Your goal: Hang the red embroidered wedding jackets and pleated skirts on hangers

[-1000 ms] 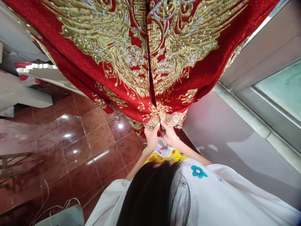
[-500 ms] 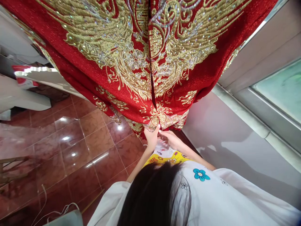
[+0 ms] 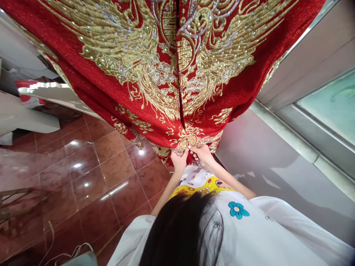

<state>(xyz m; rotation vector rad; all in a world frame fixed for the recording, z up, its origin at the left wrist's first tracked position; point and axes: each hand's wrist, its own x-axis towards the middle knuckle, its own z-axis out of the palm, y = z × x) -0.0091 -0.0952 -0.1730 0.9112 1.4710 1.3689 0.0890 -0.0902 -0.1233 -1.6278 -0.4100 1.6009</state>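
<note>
A red jacket [image 3: 155, 111] with gold embroidery and clear beads hangs in front of me, its front slit running down the middle. My left hand [image 3: 179, 159] pinches the bottom hem just left of the slit. On the other side of the slit, my right hand [image 3: 203, 153] has its fingers pressed together at the hem, close to my left thumb. Both hands meet below the round gold emblem [image 3: 191, 139]. A thin thing seems to show under my right fingers, too small to name.
Shiny red floor tiles [image 3: 111, 155] lie to the left. A pale wall [image 3: 249, 162] and a window frame [image 3: 313, 114] stand close on the right. White cables [image 3: 77, 247] trail at the lower left, and a white scalloped panel [image 3: 55, 88] sits behind the jacket.
My right hand has moved up onto the hem, its fingers now closed by the left thumb. My left hand stays on the hem, and the view has shifted slightly.
</note>
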